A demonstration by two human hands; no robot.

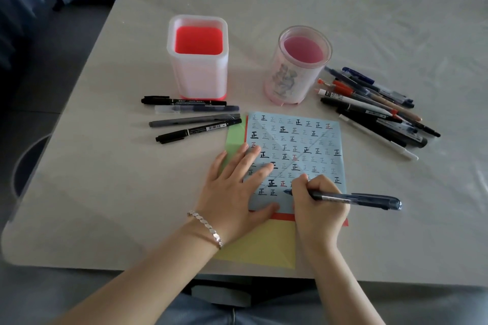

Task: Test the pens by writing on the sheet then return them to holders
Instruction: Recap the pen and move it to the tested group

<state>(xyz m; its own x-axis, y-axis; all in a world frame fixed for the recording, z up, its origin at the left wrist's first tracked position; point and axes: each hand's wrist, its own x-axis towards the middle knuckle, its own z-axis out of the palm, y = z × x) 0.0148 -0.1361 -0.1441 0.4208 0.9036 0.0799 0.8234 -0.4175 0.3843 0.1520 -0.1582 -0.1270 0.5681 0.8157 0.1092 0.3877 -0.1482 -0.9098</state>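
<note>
A light blue sheet (311, 140) covered with written characters lies on the table atop red, green and yellow sheets. My left hand (235, 187) presses flat on its left side, fingers spread. My right hand (317, 206) grips a dark blue pen (364, 199), tip down on the sheet's lower part. Behind the sheet stand a square white holder with a red inside (198, 60) and a round clear holder with a pink inside (301, 66); no pens show in either. Several pens (375, 108) lie in a heap to the right, and several dark pens (195, 119) lie in a row to the left.
The pale table (105, 192) has its front edge near my body and its left edge running diagonally. Blue fabric and a dark floor lie beyond the table at the back and left. A bracelet sits on my left wrist.
</note>
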